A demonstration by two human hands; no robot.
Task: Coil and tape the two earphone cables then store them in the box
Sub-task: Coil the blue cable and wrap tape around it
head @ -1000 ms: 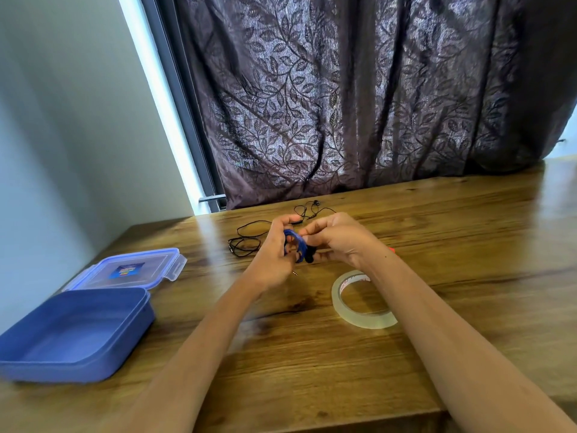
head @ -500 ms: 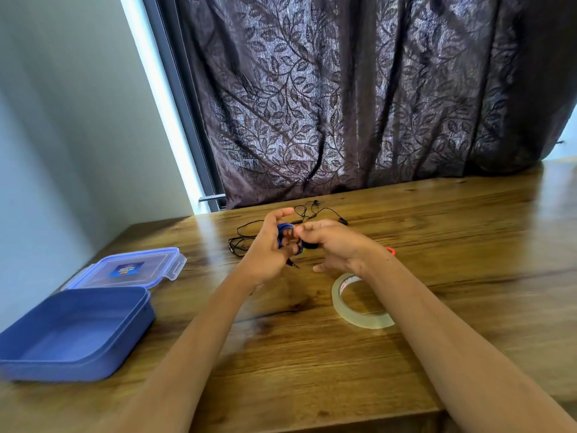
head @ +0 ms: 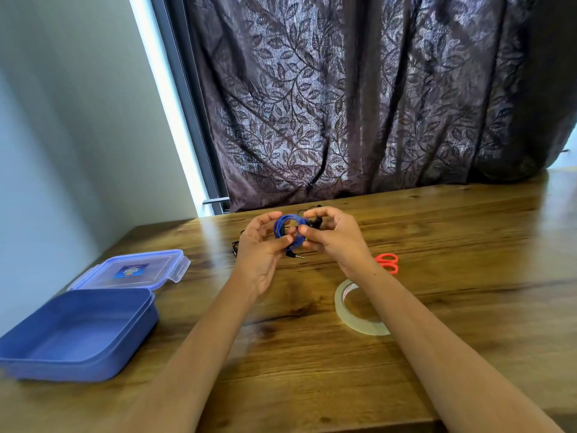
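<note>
Evidently the blue earphone cable (head: 288, 231) is coiled but not visibly taped, and is pinched by the left hand (head: 260, 248) and right hand (head: 334, 242). The black earphone cable (head: 234, 247) lies loose behind, untouched. Taping with the tape roll (head: 359, 310) and storing in the open box (head: 78, 332), near left, are judged outstanding.

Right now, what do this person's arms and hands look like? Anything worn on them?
Both are bare. The left hand and right hand wear no gloves, and no rings show on the fingers. The left forearm and right forearm are uncovered down to the picture's edge: no sleeves, watch or bracelet visible.
</note>
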